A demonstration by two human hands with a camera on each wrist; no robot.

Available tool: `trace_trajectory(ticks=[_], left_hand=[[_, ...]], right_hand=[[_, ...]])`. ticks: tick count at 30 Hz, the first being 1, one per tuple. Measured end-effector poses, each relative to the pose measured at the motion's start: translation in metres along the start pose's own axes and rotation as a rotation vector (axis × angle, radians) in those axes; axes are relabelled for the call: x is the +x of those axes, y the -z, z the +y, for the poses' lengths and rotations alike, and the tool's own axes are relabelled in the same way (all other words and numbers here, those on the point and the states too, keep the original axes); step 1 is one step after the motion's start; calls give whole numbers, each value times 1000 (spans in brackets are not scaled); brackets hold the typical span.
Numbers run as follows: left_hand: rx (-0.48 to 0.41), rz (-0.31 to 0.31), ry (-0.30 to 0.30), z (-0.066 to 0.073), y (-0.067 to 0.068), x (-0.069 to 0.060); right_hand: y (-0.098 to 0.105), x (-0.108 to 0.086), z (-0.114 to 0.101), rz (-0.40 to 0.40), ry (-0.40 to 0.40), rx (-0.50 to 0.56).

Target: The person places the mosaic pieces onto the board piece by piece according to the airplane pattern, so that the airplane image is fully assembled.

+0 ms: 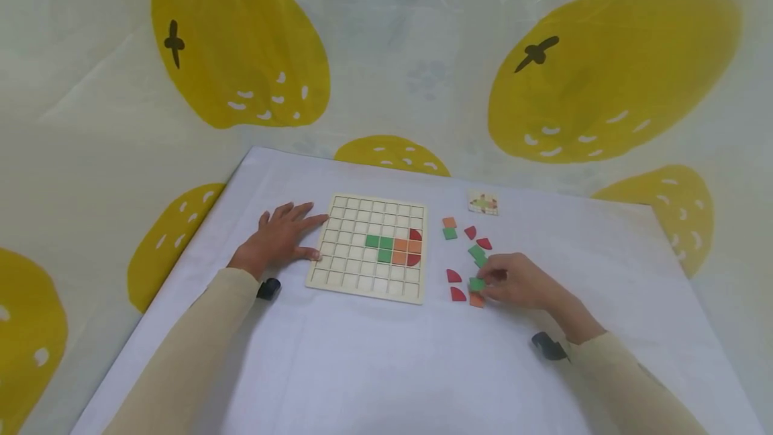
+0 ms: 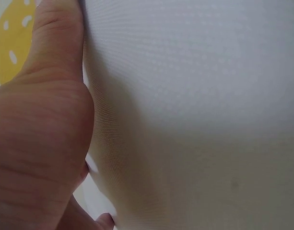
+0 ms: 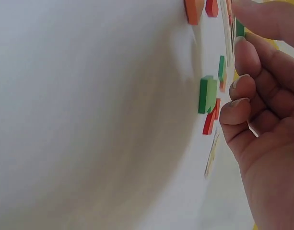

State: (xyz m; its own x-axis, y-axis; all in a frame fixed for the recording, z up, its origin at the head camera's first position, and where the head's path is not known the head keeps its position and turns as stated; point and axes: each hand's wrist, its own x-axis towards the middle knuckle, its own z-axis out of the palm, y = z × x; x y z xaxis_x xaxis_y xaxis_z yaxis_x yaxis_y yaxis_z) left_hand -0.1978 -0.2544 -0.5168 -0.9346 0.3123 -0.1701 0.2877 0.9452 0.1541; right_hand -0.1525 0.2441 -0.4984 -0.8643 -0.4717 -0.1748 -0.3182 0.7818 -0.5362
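Observation:
A pale square grid board (image 1: pixel 350 267) lies on the white-covered table, with several green, orange and red tiles in its right-hand cells. My left hand (image 1: pixel 274 240) rests beside it, fingers spread, the index fingertip and thumb at the board's left edge. Right of the board, my right hand (image 1: pixel 522 282) pinches a green square tile (image 1: pixel 476 284) between thumb and index finger. In the right wrist view, the other fingers (image 3: pixel 235 112) are curled in, and the held green tile (image 3: pixel 240 28) is partly hidden. Just below the held tile lies an orange tile (image 1: pixel 476 301).
Loose red quarter-round tiles (image 1: pixel 454 276) lie between board and right hand. Farther back are green tiles (image 1: pixel 477 254), another orange tile (image 1: pixel 449 222) and a small pattern card (image 1: pixel 483 203). A patterned cloth (image 1: pixel 386 52) with yellow fruit shapes hangs behind the table.

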Motion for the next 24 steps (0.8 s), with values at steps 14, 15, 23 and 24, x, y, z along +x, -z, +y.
trace_trajectory(ticks=[14, 15, 23, 24], left_hand=[[-1, -10, -4, 0, -1, 4], [-2, -7, -4, 0, -1, 3], [-11, -3, 10, 1, 0, 0], [-11, -5, 13, 0, 0, 0]], right_hand=[[1, 19, -29, -28, -20, 26], [1, 21, -31, -32, -16, 26], [-4, 36, -43, -25, 58, 17], [-5, 38, -44, -23, 65, 19]])
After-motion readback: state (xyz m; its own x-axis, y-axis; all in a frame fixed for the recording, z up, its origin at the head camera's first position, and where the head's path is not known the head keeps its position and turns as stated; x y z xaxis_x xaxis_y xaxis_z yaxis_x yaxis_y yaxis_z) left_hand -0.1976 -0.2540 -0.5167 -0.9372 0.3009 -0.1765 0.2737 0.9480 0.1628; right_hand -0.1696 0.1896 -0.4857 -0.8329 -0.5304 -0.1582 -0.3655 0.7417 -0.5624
